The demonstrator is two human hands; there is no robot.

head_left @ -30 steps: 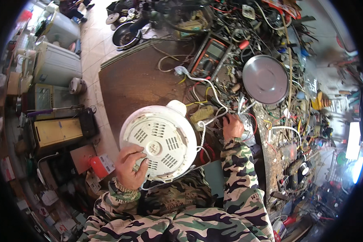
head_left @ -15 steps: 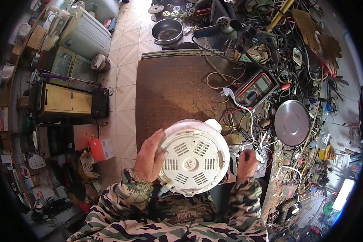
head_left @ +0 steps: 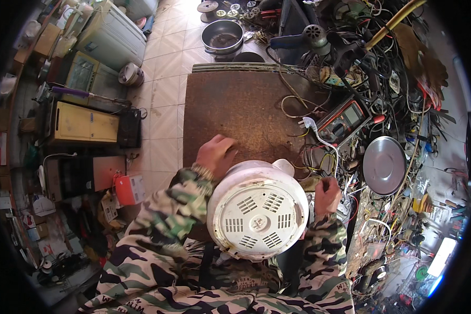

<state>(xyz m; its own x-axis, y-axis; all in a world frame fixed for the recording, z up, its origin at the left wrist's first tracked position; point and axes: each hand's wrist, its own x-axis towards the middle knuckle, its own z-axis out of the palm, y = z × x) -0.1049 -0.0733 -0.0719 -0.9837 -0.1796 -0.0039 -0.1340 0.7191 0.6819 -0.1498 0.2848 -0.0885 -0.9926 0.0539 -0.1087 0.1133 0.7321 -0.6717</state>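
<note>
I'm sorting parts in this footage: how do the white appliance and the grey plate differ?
The white appliance is pale; the grey plate is darker. The appliance looks larger in this view than the plate. The appliance shows groups of slots, while the plate shows none. Both look round.

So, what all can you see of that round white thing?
The round white appliance looks like aged plastic, with brownish grime around its rim. Its vented face is turned toward the camera: six groups of slots ring a central hub, and a rounded tab sticks out at the upper right. It is in front of the person, near the brown board; its support is hidden. The left hand is just beyond it, the right hand beside it; whether the left sleeve touches it is unclear.
</note>
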